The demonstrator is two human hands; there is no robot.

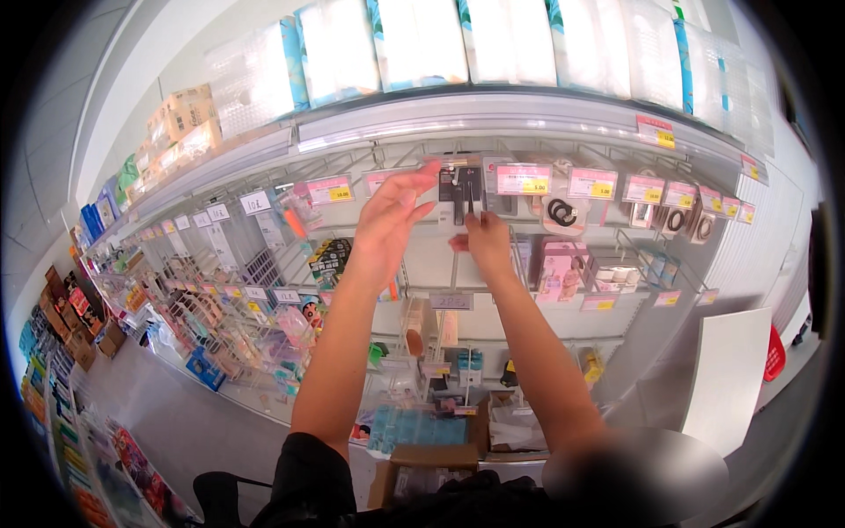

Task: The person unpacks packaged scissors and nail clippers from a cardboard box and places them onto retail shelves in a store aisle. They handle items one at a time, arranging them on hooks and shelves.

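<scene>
A clear-fronted package with slim black tools on a dark card is at a hook in the middle of the rack. My left hand is raised at its left, fingers apart, with the fingertips close to the package's upper left edge. At the lower edge of the package is my right hand, its fingers curled; whether they grip the package is hidden by the hand itself. A pink and yellow price tag stands just right of the package. Farther right hangs a clear pack with black rings.
Wire hooks with hanging packs and tags extend to both sides. Overhead, a shelf holds large white wrapped packs. Below are an open cardboard box and blue packs. A white panel leans at the right; an aisle runs left.
</scene>
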